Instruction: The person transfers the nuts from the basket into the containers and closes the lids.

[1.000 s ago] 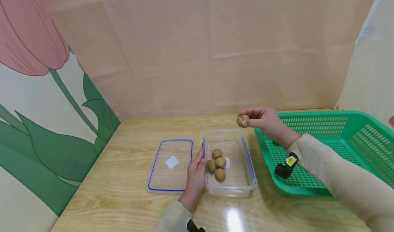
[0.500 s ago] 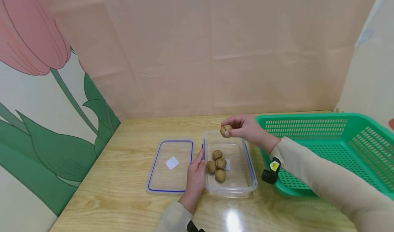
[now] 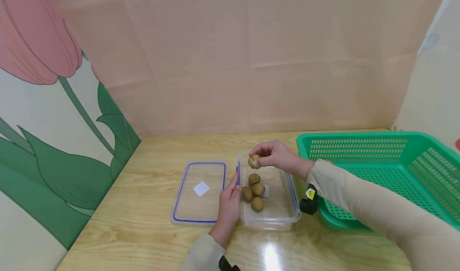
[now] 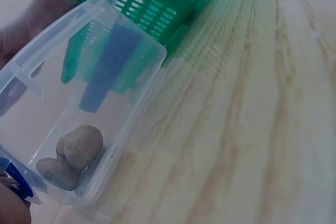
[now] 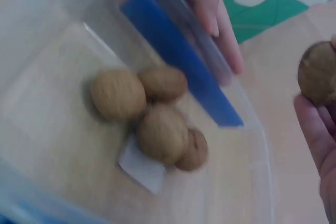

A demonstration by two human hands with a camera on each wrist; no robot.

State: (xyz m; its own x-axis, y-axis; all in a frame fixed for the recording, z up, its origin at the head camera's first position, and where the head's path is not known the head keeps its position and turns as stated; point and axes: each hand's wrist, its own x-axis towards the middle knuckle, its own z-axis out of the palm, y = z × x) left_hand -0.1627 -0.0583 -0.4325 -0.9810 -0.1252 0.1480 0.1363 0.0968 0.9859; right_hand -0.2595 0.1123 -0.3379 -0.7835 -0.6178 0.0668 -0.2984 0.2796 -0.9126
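Observation:
My right hand [image 3: 279,157] pinches a walnut [image 3: 254,161] between thumb and fingers over the far end of a clear plastic box [image 3: 280,209]. The same held walnut [image 5: 318,73] shows at the right edge of the right wrist view. Several walnuts [image 3: 258,189] lie clustered on the box floor toward its left side, beside a small white paper [image 5: 143,167]. My left hand [image 3: 229,207] rests along the outside of the box's left wall, fingers extended. In the left wrist view the walnuts [image 4: 84,146] show through the box wall.
A clear lid [image 3: 215,175] with a blue seal and a white square [image 3: 201,188] lies flat left of the box. On the right stands a green perforated basket [image 3: 420,155], partly behind my right sleeve [image 3: 359,199]. A papered wall rises behind the wooden table [image 3: 143,239].
My right hand has moved left and slightly down, carrying the walnut from beside the basket to above the box's far end. The left hand stays put against the box.

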